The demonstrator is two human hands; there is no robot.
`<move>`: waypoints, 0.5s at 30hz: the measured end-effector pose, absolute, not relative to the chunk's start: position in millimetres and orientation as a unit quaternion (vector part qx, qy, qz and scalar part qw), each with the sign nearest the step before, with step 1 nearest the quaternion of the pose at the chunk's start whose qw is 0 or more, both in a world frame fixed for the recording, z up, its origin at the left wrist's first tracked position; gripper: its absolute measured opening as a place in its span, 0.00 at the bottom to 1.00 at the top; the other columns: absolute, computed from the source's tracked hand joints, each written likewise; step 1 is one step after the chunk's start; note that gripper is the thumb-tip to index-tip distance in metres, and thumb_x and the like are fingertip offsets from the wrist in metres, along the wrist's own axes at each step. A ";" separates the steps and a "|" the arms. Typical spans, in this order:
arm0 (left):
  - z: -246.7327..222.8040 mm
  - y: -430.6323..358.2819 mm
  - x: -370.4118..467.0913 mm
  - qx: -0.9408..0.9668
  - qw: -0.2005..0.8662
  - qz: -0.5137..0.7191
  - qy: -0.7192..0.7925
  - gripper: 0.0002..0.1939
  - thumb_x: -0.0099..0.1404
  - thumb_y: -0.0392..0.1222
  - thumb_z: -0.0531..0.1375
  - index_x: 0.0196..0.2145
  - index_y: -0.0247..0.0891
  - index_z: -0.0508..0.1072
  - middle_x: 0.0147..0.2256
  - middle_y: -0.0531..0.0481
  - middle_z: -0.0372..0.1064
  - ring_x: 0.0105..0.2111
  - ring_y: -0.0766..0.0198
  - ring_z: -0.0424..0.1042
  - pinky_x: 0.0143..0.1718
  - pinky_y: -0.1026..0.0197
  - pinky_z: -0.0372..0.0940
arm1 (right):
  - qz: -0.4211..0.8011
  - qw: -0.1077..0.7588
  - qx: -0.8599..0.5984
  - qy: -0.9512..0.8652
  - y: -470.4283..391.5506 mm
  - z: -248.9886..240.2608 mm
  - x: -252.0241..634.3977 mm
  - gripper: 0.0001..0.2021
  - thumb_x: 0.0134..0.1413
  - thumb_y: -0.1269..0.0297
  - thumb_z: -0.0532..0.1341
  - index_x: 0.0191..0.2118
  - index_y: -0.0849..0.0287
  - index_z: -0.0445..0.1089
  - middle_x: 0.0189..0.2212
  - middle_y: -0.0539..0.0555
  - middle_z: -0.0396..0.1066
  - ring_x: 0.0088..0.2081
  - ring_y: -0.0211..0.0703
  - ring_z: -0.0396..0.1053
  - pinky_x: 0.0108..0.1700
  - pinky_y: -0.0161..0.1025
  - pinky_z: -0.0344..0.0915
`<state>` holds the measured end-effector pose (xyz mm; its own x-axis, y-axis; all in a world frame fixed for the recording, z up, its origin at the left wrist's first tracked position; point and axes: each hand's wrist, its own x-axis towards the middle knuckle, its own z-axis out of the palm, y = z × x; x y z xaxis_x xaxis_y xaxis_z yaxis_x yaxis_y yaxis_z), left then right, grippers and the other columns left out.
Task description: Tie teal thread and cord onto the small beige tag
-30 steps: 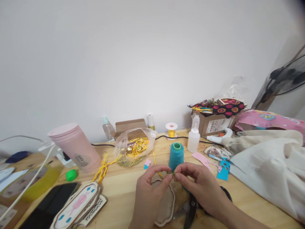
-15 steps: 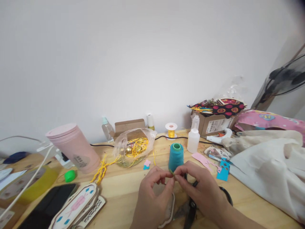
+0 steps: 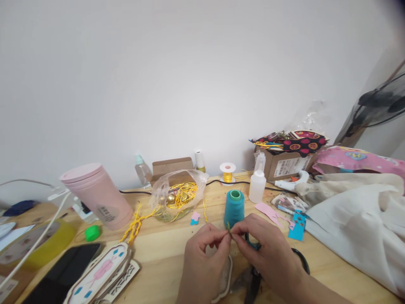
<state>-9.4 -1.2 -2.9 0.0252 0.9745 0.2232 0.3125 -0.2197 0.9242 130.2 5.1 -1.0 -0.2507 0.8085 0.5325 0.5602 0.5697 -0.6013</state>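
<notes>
My left hand [image 3: 205, 257] and my right hand [image 3: 268, 253] meet fingertip to fingertip at the front of the table. Both pinch a small yellow-green strand [image 3: 228, 228], whose short tip pokes up between the fingers; whether it is cord or thread is too small to tell. Just behind the fingertips stands a teal thread cone [image 3: 234, 209]. Under my right hand lie black-handled scissors [image 3: 253, 283], partly covered. A pale wooden plaque [image 3: 226, 278] with a shaped edge rests beneath my left hand, mostly hidden.
On the left are a pink tumbler [image 3: 98, 194], a phone [image 3: 63, 274] and stacked decorated tags [image 3: 101, 272]. Behind sit a plastic bag of yellow cord [image 3: 180, 196], a yellow spool [image 3: 227, 174] and a squeeze bottle [image 3: 257, 185]. White cloth [image 3: 354, 228] covers the right side.
The fingers have shifted slightly, and more of the yellow-green strand now sticks up between them. Everything else stays in place.
</notes>
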 end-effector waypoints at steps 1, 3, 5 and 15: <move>-3.6 -0.6 -9.4 0.620 0.351 0.474 0.516 0.09 0.53 0.34 0.58 0.19 0.37 0.75 0.18 0.52 0.64 0.22 0.64 0.62 0.26 0.64 0.58 | 0.157 0.426 -0.444 -0.772 4.9 -1.3 130.1 0.06 0.47 0.73 0.56 0.26 0.58 0.69 0.22 0.50 0.69 0.27 0.39 0.66 0.29 0.34 0.61; -5.1 0.4 -9.6 0.611 0.356 0.483 0.517 0.09 0.52 0.34 0.58 0.18 0.37 0.75 0.17 0.53 0.63 0.22 0.65 0.61 0.26 0.64 0.58 | 0.188 0.428 -0.457 -0.756 4.4 -2.2 129.9 0.05 0.47 0.72 0.56 0.27 0.57 0.69 0.22 0.49 0.69 0.27 0.39 0.66 0.30 0.33 0.61; -6.1 1.2 -9.8 0.594 0.375 0.495 0.512 0.09 0.51 0.33 0.58 0.18 0.37 0.76 0.17 0.54 0.63 0.22 0.65 0.61 0.26 0.65 0.58 | 0.218 0.430 -0.467 -0.741 4.1 -3.4 129.7 0.05 0.48 0.71 0.57 0.27 0.57 0.68 0.23 0.48 0.69 0.27 0.38 0.67 0.31 0.33 0.61; -3.0 3.7 -9.3 0.493 0.486 0.541 0.477 0.06 0.49 0.34 0.60 0.22 0.39 0.78 0.21 0.53 0.69 0.27 0.64 0.66 0.30 0.65 0.61 | 0.288 0.451 -0.476 -0.698 3.5 -6.4 124.1 0.09 0.46 0.70 0.57 0.36 0.55 0.60 0.24 0.48 0.73 0.29 0.40 0.70 0.35 0.35 0.63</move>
